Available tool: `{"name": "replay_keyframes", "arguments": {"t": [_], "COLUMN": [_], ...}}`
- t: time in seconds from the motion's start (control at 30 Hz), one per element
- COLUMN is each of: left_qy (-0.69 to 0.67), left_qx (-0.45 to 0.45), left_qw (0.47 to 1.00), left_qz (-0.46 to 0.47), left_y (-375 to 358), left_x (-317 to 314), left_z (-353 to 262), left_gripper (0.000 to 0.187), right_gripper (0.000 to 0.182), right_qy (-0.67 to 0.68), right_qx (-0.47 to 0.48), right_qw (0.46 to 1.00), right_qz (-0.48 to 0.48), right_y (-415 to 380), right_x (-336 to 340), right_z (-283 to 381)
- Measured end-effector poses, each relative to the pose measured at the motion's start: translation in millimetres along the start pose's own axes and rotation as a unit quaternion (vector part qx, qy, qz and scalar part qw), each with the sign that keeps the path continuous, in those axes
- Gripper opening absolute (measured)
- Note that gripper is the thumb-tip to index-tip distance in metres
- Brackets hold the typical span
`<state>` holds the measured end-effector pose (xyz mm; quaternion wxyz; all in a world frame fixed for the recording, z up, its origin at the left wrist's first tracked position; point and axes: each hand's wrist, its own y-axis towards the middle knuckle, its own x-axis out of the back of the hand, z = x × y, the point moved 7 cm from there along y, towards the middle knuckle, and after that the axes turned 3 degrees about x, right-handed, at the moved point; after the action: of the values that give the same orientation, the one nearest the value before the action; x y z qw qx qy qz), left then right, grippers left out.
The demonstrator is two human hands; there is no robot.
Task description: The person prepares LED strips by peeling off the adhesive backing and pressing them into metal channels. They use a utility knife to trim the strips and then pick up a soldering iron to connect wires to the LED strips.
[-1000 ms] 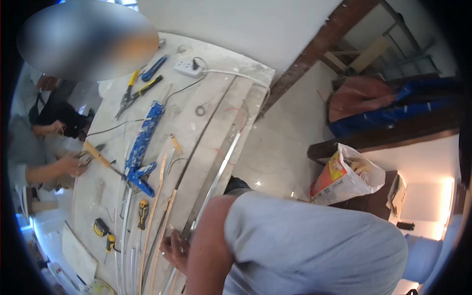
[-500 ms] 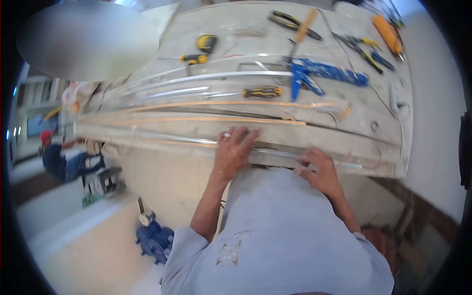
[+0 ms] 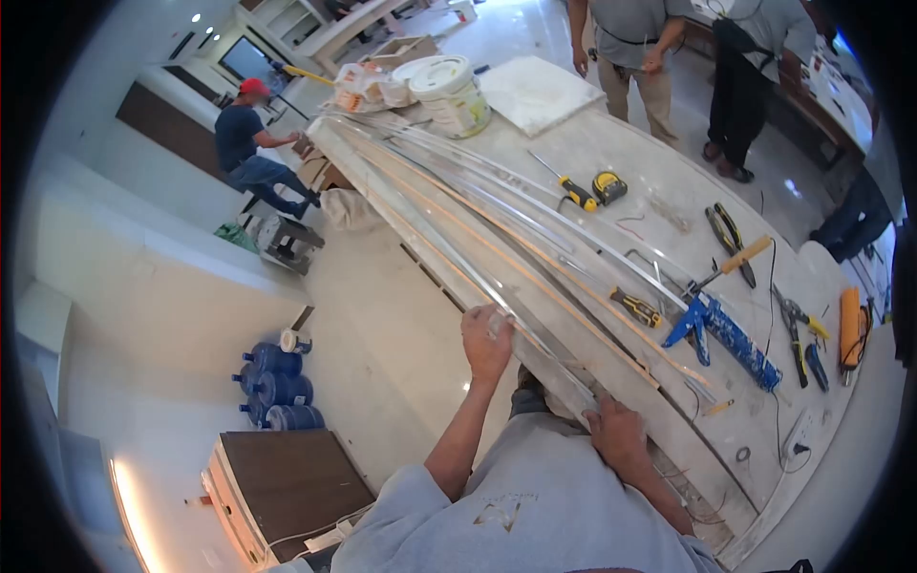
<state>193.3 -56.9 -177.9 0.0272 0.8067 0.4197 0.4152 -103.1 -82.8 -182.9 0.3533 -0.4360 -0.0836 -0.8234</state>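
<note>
Along the near edge of the worktable (image 3: 640, 220) lies a long, thin, shiny metal strip (image 3: 475, 279). My left hand (image 3: 488, 344) is closed round the strip partway along, thumb and fingers at its sides. Closer to my body, my right hand (image 3: 623, 441) grips the strip by its near end, with its fingertips partly hidden. Thin orange-brown strips (image 3: 544, 277) run beside it. Farther in are a yellow-and-black screwdriver (image 3: 636, 307) and a blue caulking gun (image 3: 731, 342).
A tape measure (image 3: 608, 186), pliers (image 3: 731, 244), an orange tool (image 3: 849, 329) and a white bucket (image 3: 449, 95) stand or lie on the table. Blue water bottles (image 3: 282, 387) and a brown-topped cabinet (image 3: 296, 487) are at left. A person in a red cap (image 3: 250, 138) sits farther back.
My view has swung left, so the table now slants and more of the room shows. Both hands stay on the strip; my right hand is now by its near end.
</note>
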Motion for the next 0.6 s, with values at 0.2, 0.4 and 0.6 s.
{"name": "replay_keyframes", "arguments": {"t": [0.2, 0.4, 0.6], "left_qy": [-0.032, 0.001, 0.018], "left_qx": [0.182, 0.206, 0.249], "left_qw": [0.982, 0.977, 0.968], "left_qz": [-0.039, -0.057, -0.026], "left_y": [17, 28, 30], "left_x": [-22, -20, -21], "left_z": [65, 49, 32], "left_gripper": [0.052, 0.04, 0.024], "right_gripper": [0.036, 0.032, 0.033], "right_qy": [-0.059, -0.045, -0.03], "right_qx": [-0.032, -0.021, -0.015], "right_qw": [0.992, 0.995, 0.995], "right_qz": [0.109, 0.087, 0.098], "right_y": [11, 11, 10], "right_x": [-13, -16, -6], "right_z": [-1, -3, 0]}}
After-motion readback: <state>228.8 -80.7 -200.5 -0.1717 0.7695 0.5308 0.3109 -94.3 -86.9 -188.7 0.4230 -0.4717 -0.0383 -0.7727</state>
